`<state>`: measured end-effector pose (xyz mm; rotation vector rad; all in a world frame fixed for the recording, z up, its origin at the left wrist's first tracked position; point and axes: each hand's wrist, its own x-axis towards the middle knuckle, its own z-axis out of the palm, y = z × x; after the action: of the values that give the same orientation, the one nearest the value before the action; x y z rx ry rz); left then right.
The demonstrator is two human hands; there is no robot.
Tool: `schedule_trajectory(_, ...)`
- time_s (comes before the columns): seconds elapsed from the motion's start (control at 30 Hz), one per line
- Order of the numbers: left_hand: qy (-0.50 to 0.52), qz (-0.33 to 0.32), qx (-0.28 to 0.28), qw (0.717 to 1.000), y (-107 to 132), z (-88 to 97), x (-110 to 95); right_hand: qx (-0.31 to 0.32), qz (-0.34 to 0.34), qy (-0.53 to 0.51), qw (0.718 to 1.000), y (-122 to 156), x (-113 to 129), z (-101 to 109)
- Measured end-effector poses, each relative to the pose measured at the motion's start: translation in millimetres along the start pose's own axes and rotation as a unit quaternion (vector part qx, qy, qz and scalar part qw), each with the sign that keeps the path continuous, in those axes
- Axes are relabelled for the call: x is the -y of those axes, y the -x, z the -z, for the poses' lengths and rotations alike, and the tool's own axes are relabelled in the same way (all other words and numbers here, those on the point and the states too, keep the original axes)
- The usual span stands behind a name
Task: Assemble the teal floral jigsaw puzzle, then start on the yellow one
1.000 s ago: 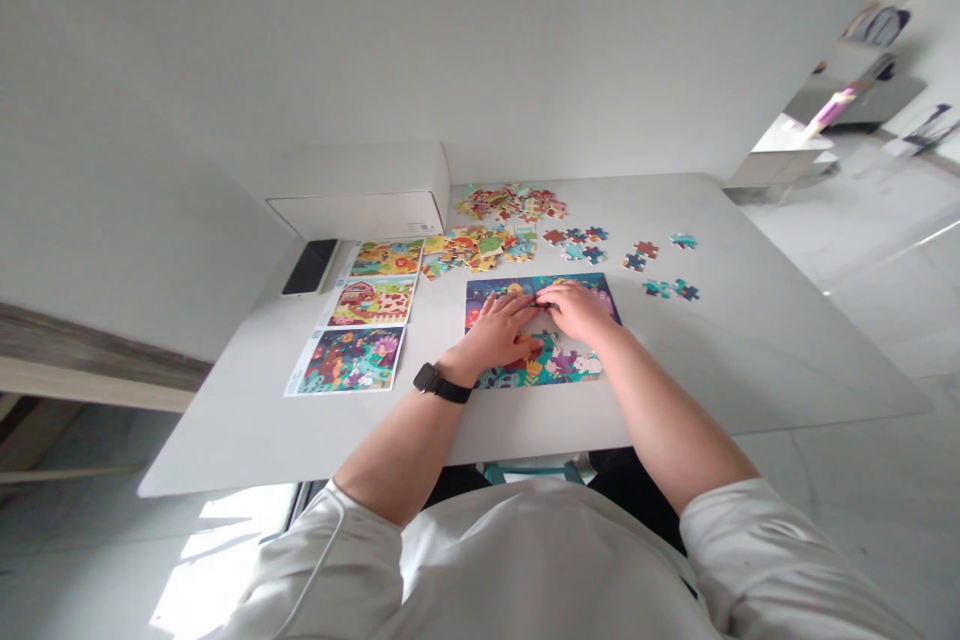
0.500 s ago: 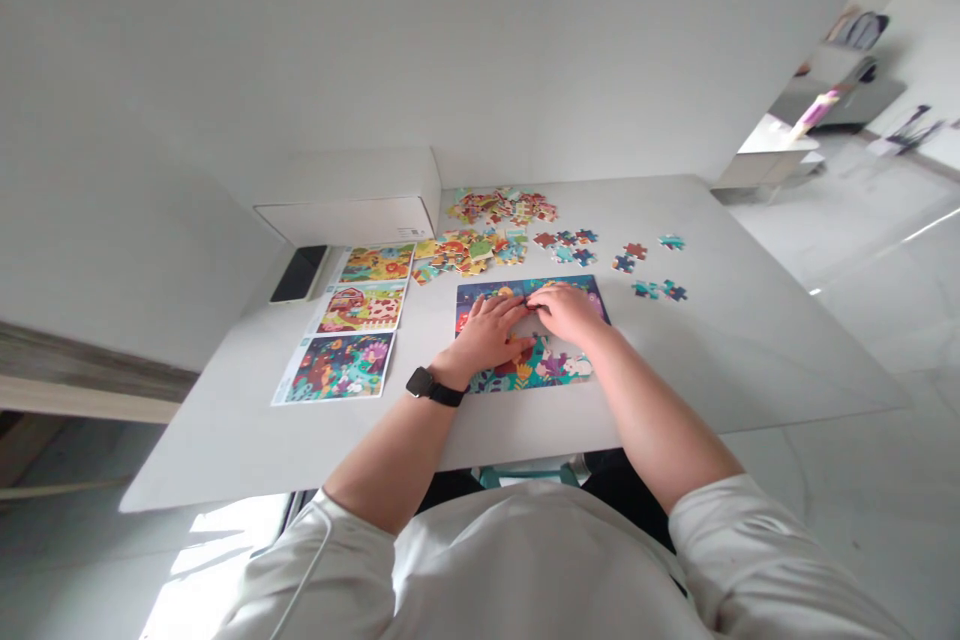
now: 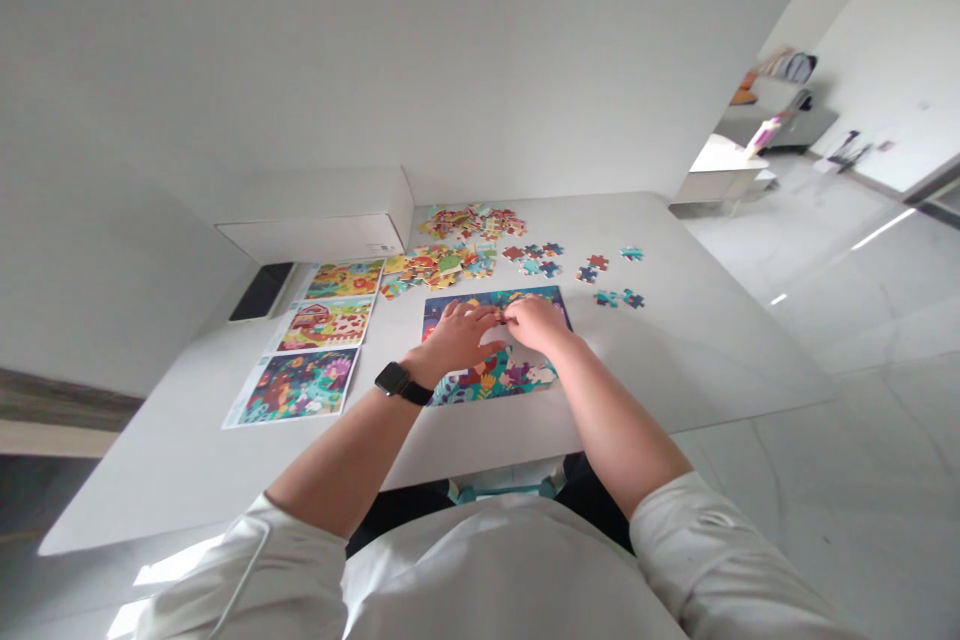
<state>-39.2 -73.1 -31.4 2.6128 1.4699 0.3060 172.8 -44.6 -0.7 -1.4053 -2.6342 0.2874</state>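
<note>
Puzzle [image 3: 501,376] just below frame ctr. L hand [image 3: 455,337]: grip apart, spread over it. R hand [image 3: 535,324]: grip curled, can't tell if clamped. Best brace w/ L, press flat w/ R.

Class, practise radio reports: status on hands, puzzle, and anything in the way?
Left hand spread over puzzle; right hand curled close beside it. Puzzle flat, pale gap showing. Both hands partly block its middle.
</note>
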Motion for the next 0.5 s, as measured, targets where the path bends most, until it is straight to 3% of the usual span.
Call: schedule_trajectory(0.5,0.034,-0.013,0.015,0.999,-6,4.2,13,0.03,-0.008,-0.021,0.999,-1,2,3)
